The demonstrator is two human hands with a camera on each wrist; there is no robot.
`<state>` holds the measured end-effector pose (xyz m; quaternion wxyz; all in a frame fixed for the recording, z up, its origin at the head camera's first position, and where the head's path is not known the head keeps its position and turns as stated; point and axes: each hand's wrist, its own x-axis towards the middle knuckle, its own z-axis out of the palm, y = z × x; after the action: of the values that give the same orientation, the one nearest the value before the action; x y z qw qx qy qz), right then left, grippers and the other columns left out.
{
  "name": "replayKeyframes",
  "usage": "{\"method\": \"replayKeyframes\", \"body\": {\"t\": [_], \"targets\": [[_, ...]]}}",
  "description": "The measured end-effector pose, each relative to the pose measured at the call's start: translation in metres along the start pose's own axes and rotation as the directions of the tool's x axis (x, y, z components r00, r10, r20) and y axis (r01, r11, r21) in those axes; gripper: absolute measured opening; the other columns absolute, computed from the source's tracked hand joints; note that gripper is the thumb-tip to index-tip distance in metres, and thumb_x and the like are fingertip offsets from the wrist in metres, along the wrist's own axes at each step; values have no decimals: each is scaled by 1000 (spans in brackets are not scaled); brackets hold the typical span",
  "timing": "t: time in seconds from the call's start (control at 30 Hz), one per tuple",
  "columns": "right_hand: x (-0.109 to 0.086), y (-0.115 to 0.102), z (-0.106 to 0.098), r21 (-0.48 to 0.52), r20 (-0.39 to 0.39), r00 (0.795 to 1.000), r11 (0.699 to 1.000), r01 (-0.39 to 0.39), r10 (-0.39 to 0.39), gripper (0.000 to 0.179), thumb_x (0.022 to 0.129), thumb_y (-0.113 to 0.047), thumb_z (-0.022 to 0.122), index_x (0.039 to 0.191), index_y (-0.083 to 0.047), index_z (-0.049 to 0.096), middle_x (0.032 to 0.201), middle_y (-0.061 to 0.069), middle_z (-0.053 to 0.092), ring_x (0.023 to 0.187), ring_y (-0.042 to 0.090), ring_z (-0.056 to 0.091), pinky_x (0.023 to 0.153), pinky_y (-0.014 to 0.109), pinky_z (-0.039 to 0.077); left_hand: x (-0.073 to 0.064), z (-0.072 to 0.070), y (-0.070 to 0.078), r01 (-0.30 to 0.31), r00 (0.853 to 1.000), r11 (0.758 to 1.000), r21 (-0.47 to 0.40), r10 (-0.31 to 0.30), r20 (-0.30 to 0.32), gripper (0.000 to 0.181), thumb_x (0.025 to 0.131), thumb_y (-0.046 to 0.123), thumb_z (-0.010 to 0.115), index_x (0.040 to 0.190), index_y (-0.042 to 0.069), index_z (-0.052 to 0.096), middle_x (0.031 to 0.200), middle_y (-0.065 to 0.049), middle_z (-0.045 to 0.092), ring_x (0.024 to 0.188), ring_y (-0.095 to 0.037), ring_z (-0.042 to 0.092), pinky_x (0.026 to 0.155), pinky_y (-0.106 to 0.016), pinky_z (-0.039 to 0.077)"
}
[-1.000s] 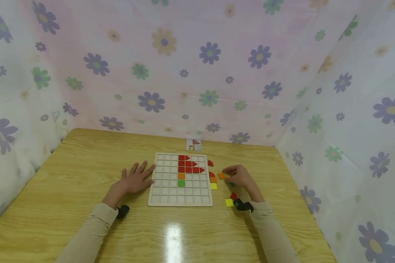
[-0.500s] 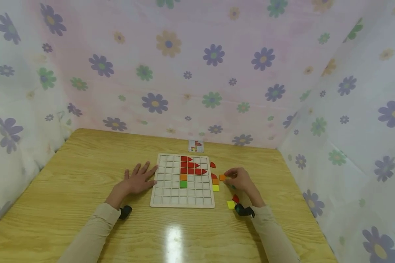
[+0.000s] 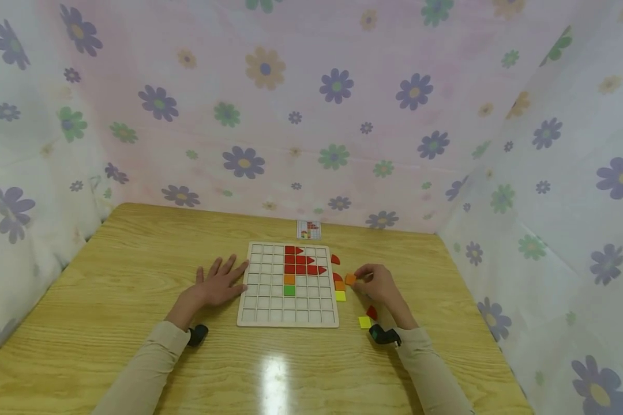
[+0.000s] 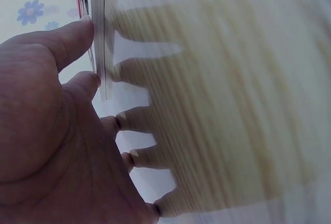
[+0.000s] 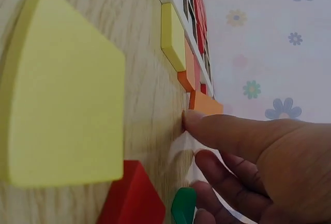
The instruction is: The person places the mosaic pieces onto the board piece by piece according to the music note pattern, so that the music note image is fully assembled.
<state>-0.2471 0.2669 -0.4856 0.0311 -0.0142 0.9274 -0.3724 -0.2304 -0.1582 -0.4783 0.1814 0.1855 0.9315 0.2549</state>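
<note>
Since the earlier frame, we see that the orange tile (image 3: 350, 279) has changed its angle a little, and the green piece (image 5: 184, 205) is now covered by the right hand (image 3: 380, 284) in the head view. Nearest to us, right of lower centre, lie a yellow tile (image 3: 364, 322) and a red wedge (image 3: 372, 313). Farther, the right hand pinches the orange tile, at the left of its thumb and fingertip. Between this tile and the board (image 3: 301, 316) stand a second orange tile (image 3: 340, 286) and a rounded red piece (image 3: 338, 277). Left of centre, the left hand (image 3: 215, 288), fingers spread, touches the board's edge. Behind the board we find a small card (image 3: 308, 230).
</note>
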Motion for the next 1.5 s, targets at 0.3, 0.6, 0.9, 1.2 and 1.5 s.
{"method": "replayKeyframes", "body": {"t": [0.3, 0.6, 0.9, 1.2, 1.5], "targets": [[0, -7, 0, 61, 11, 995, 993, 99, -100, 6, 94, -5, 73, 96, 0, 71, 94, 13, 73, 83, 22, 69, 76, 33, 56, 2, 1, 1, 16, 1000, 999, 28, -16, 2, 67, 108, 42, 47, 164, 13, 22, 169, -23, 2, 153, -53, -7, 110, -80, -8], [-9, -15, 15, 226, 16, 982, 958, 178, -187, 16, 95, -11, 73, 104, 3, 73, 96, 16, 73, 84, 24, 70, 73, 27, 56, 2, 2, -2, 12, 1000, 1000, 17, -12, 11, 69, 108, 43, 46, 164, 14, 20, 170, -23, 0, 153, -51, -9, 110, -78, -11], [-22, -34, 48, 299, 115, 961, 931, 207, -251, 13, 94, -13, 76, 100, -2, 76, 96, 13, 76, 81, 18, 70, 70, 24, 56, 2, 2, -2, 4, 1000, 1000, -2, -4, 1, 69, 108, 45, 46, 164, 14, 21, 169, -23, 1, 153, -52, -9, 110, -78, -12], [-39, -56, 73, 326, 207, 946, 929, 174, -250, 15, 93, -16, 77, 97, -2, 75, 92, 10, 76, 77, 10, 67, 69, 21, 54, 6, 5, -9, 2, 1000, 1000, -5, -2, 13, 73, 106, 53, 44, 165, 21, 16, 171, -18, -4, 154, -48, -13, 110, -76, -16], [-42, -70, 88, 346, 142, 957, 919, 191, -252, 10, 92, -10, 77, 95, -1, 74, 90, 13, 74, 72, 11, 65, 65, 19, 51, 2, -1, -1, -5, 1000, 1000, -29, 5, 6, 70, 107, 48, 47, 164, 16, 22, 169, -23, 1, 152, -52, -9, 109, -78, -15]]}}
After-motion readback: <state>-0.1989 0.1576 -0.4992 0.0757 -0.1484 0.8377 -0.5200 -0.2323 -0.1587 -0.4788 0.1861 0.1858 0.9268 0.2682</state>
